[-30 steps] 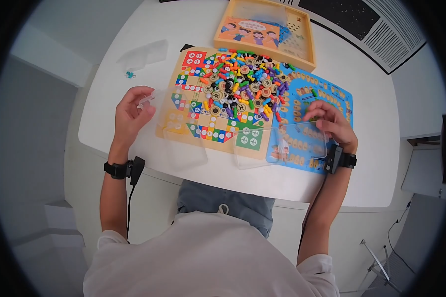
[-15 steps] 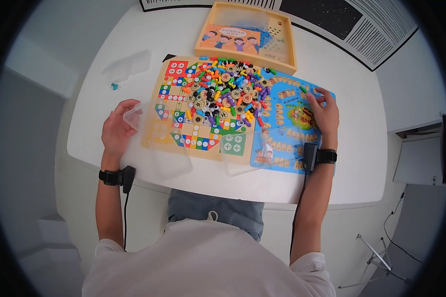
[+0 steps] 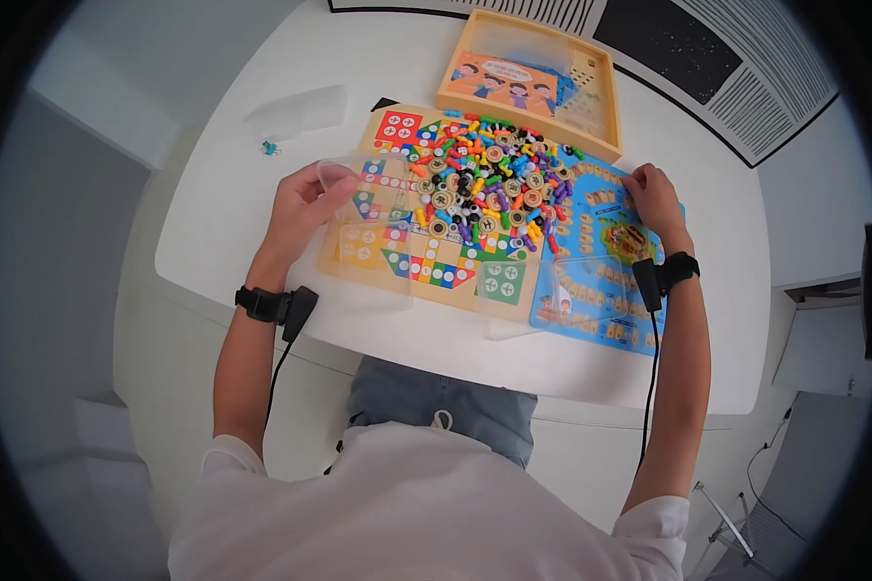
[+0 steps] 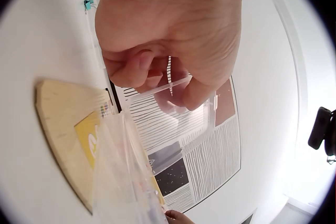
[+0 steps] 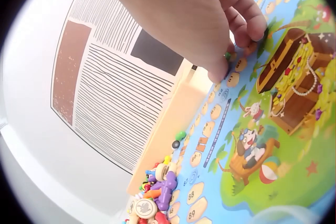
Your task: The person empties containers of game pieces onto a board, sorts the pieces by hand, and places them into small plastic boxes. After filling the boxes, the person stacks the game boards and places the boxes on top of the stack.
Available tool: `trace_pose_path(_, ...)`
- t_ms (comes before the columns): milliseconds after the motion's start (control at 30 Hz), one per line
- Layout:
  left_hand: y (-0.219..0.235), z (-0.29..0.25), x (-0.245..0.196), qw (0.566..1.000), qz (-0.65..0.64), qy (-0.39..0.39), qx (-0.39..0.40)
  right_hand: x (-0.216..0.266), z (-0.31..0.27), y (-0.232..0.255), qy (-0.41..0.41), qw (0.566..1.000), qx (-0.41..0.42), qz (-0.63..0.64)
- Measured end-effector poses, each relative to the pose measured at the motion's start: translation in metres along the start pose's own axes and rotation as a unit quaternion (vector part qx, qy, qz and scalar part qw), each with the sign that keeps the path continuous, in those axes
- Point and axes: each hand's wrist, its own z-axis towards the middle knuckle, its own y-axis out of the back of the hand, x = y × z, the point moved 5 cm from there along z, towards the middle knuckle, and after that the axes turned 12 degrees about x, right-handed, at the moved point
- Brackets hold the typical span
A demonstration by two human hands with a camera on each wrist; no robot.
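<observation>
My left hand [image 3: 305,203] pinches a clear plastic box [image 3: 380,179] by its edge, above the left side of the ludo board [image 3: 344,254]. Through the left wrist view this box [image 4: 202,132] shows under the thumb and fingers. My right hand [image 3: 656,201] is at the far right part of the blue game board [image 3: 591,223]. A green peg [image 5: 228,55] shows between its thumb and fingers, mostly hidden by them. Many coloured pegs, dice and round wooden discs lie heaped [image 3: 494,179] across the boards, left of the right hand.
Another clear box [image 3: 373,281] sits at the ludo board's front left. One more clear box [image 3: 509,324] lies across the front of both boards. A wooden box [image 3: 446,100] with a booklet [image 3: 504,82] stands behind. Farther left are a clear container [image 3: 305,111] and a teal binder clip [image 3: 270,148].
My right hand has moved from the front clear box to the far part of the blue board, onto the green peg. The left hand, still holding its box, has shifted inward over the ludo board.
</observation>
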Motion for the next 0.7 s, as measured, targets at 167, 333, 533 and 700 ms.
trace_pose_path(167, -0.004, 0.005, -0.015, 0.999, 0.010, -0.025, 0.046, 0.021, -0.017, 0.001, 0.020, 1.000, 0.015, -0.003)
trace_pose_path(333, 0.015, 0.003, -0.002, 0.991, -0.066, -0.006, 0.118, 0.080, -0.072, 0.020, 0.061, 0.995, 0.031, 0.066)
trace_pose_path(533, 0.008, 0.008, -0.002, 0.994, 0.045, 0.053, 0.080, 0.127, -0.118, 0.030, 0.157, 0.983, 0.049, 0.078)
trace_pose_path(700, 0.017, 0.014, -0.003, 0.996, 0.068, 0.057, 0.023, 0.194, -0.177, 0.010, 0.244, 0.958, 0.079, 0.128)
